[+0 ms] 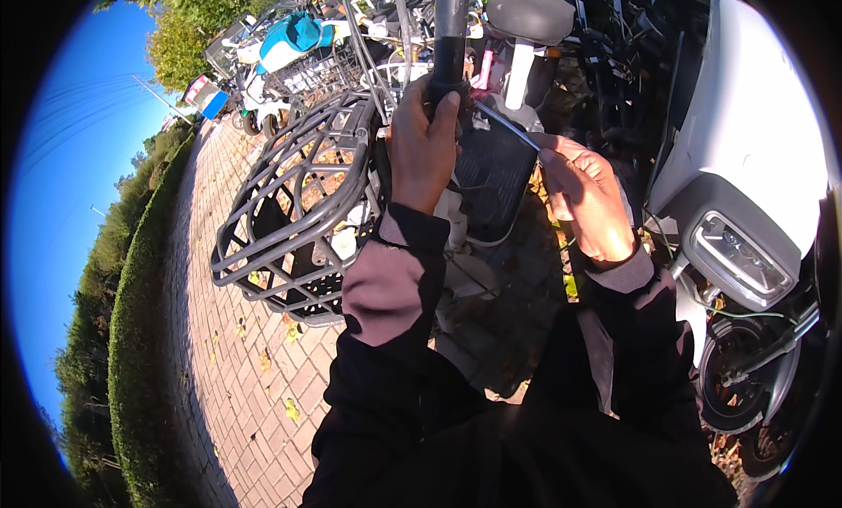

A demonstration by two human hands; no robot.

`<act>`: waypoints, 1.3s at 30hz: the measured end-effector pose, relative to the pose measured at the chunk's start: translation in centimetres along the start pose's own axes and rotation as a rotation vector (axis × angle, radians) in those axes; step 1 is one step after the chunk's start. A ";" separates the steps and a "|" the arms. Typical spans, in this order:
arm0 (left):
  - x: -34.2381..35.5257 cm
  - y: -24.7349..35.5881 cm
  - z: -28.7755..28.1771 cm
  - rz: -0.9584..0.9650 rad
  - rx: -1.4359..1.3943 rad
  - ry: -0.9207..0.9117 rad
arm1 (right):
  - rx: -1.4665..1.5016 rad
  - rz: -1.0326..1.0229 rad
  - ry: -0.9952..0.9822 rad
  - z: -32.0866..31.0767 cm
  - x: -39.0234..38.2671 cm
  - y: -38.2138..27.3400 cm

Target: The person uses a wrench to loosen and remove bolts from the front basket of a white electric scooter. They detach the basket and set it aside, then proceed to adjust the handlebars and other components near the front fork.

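Sunlit brick paving spreads beside a black basket; just right of it, the left hand wraps a dark post, probably to steady it, while the right hand pinches a slim metal rod slanting toward it.

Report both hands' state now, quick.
Left hand: closed around the black post.
Right hand: closed, holding a slim metal rod.
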State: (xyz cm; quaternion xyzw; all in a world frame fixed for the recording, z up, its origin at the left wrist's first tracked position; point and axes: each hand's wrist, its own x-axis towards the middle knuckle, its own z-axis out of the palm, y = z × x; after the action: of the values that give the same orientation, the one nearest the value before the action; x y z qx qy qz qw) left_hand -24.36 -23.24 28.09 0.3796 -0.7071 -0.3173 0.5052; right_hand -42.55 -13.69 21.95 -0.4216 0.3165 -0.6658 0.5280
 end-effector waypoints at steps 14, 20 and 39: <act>0.5 -1.2 0.0 0.145 0.122 0.038 | 0.055 -0.020 -0.100 -0.9 1.4 -0.4; 0.8 -2.1 0.0 0.198 0.185 0.069 | 0.281 0.400 -0.155 -1.0 2.3 -3.1; 0.4 -1.6 0.2 0.140 0.168 0.116 | -1.358 -0.606 -0.072 -1.6 1.1 -2.5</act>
State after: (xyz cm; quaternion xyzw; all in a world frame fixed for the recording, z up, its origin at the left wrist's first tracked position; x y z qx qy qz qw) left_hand -24.29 -24.37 26.89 0.3882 -0.7255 -0.1983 0.5325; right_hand -45.20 -14.23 23.65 -0.7455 0.5105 -0.4260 -0.0456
